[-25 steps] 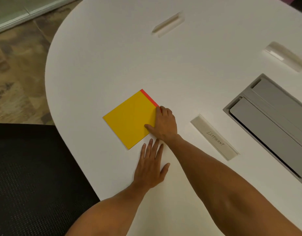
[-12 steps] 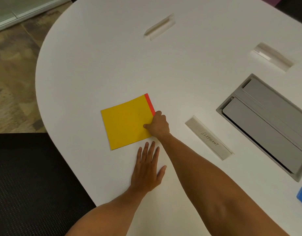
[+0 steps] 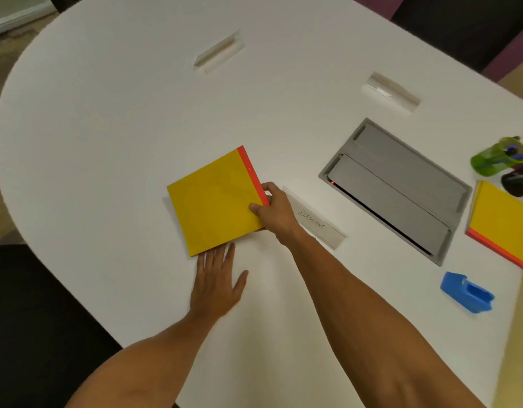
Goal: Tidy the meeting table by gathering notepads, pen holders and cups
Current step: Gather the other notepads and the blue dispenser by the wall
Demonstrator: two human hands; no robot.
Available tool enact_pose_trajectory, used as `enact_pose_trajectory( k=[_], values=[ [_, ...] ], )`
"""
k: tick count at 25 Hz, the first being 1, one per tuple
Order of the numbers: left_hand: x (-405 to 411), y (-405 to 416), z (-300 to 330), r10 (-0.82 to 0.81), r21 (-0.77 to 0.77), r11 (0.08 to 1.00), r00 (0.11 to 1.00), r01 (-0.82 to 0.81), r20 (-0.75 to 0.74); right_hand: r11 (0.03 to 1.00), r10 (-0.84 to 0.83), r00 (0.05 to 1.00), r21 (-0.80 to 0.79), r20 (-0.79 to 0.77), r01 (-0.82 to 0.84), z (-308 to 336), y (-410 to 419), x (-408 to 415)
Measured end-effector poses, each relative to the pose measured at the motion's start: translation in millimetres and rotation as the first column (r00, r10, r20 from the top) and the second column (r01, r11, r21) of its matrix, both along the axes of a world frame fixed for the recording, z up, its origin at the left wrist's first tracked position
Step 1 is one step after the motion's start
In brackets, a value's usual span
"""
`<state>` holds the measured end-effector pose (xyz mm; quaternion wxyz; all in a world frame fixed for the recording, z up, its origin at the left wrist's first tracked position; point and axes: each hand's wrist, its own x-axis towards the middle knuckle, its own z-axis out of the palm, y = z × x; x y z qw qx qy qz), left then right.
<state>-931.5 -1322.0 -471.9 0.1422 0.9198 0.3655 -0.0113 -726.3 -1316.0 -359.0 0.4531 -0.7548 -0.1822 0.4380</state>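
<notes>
Right hand [image 3: 276, 212] pinches the yellow notepad [image 3: 214, 201] at its red binding edge, which faces right; left hand [image 3: 217, 279] lies flat, fingers spread. Name card [image 3: 316, 222] reads "ELEPHANT".

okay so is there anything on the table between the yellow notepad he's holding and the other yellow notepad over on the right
Yes. Between the held notepad, gripped by the right hand, and the second notepad lie the "Elephant" name card and the grey cable hatch, which sits flush. The left hand rests flat.

Second yellow notepad [image 3: 503, 223], black object [image 3: 519, 184] cut by right edge; green holder [image 3: 500, 156] blurred.
</notes>
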Motion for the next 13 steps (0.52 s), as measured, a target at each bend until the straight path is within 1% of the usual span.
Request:
enact_pose_trajectory(
  k=[2,4,6,7,8,9,10,13],
  values=[
    [0,-3,4,-0.026,0.040,0.999,0.999,0.024,0.030,0.999,-0.032,0.999,-0.003,0.008,0.033,15,-28,11],
    [-3,-1,1,-0.054,0.082,0.995,0.998,0.053,0.012,0.995,-0.104,0.994,-0.006,-0.021,0.104,27,-52,21],
    [6,-5,3,-0.113,0.130,0.985,0.993,0.110,0.015,0.974,-0.228,0.974,0.003,-0.010,0.228,40,-93,39],
    [0,3,-2,-0.122,0.133,0.984,0.992,0.120,0.006,0.963,-0.270,0.962,0.001,-0.039,0.270,40,-95,39],
    [8,-1,1,-0.181,0.124,0.976,0.983,0.178,0.016,0.940,-0.340,0.938,0.007,-0.059,0.341,45,-111,45],
    [21,-12,4,-0.273,0.117,0.956,0.961,0.267,0.037,0.910,-0.412,0.908,0.024,-0.082,0.415,53,-134,53],
    [23,-13,4,-0.323,0.114,0.942,0.945,0.315,0.059,0.891,-0.448,0.888,0.027,-0.101,0.452,53,-138,56],
    [65,-49,15,-0.489,0.115,0.872,0.862,0.476,0.135,0.819,-0.567,0.818,0.040,-0.098,0.572,63,-192,80]
  ],
)
